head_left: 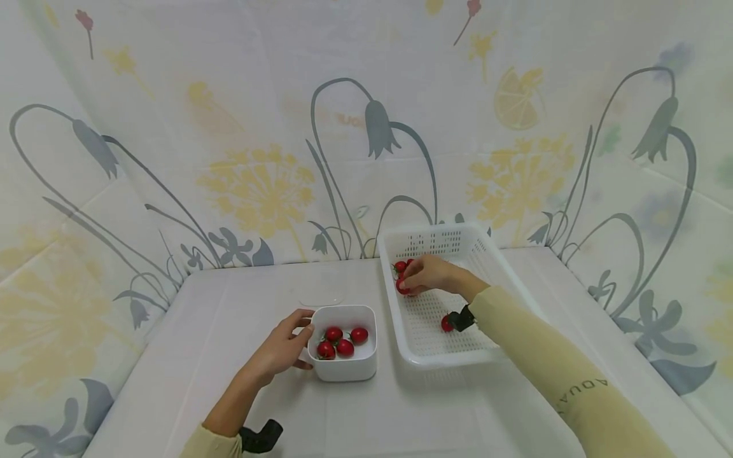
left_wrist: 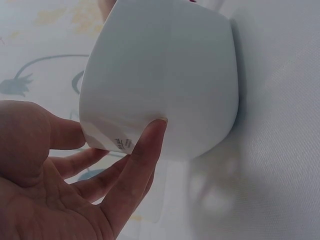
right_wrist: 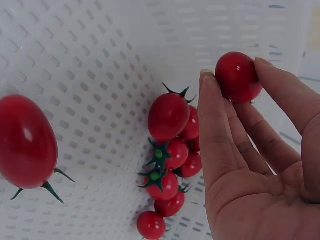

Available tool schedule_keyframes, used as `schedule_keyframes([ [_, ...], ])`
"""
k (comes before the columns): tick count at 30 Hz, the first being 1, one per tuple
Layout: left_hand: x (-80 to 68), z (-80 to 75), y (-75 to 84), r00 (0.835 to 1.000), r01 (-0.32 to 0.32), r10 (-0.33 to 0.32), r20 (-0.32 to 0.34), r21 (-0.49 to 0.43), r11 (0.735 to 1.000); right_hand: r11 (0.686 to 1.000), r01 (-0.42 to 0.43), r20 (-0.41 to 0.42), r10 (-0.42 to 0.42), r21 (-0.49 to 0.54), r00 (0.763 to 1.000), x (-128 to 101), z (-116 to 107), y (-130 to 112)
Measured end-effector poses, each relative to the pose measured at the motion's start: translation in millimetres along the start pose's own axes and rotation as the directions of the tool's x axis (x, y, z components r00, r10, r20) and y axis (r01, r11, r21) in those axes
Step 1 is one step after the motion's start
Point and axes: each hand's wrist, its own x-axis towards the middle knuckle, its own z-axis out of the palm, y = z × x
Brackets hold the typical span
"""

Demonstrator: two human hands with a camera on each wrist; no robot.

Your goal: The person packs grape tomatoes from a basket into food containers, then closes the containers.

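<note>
My left hand (head_left: pixel 299 343) holds the left side of a small white square bowl (head_left: pixel 343 369), thumb (left_wrist: pixel 150 145) pressed on its wall (left_wrist: pixel 165 75) and fingers curled round behind it. Several red cherry tomatoes (head_left: pixel 342 340) lie in the bowl. My right hand (head_left: pixel 408 283) reaches into the white perforated basket (head_left: pixel 441 359) and pinches one cherry tomato (right_wrist: pixel 238 77) between thumb and fingertips, just above a cluster of stemmed tomatoes (right_wrist: pixel 170 150) in the far left corner. One more tomato (head_left: pixel 446 324) lies alone on the basket floor, partly behind my right wrist.
Bowl and basket stand side by side on a white cloth-covered table (head_left: pixel 229 318). A floral backdrop (head_left: pixel 263 184) closes in the back and both sides. A clear lid-like disc (head_left: pixel 322 296) lies behind the bowl.
</note>
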Motion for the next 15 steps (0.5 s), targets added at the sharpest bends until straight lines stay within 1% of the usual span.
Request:
schedule_keyframes([
  [13, 1.1, -0.5, -1.2, 1.0, -0.009, 0.009, 0.002, -0.007, 1.0, 0.998, 0.023, 0.006, -0.023, 0.053, 1.0, -5.3, -4.1, -9.1],
  [15, 0.9, -0.5, -1.7, 1.0, -0.008, 0.008, 0.003, -0.008, 1.0, 0.999, 0.025, 0.004, -0.025, 0.039, 1.0, -7.2, -5.2, -10.3],
])
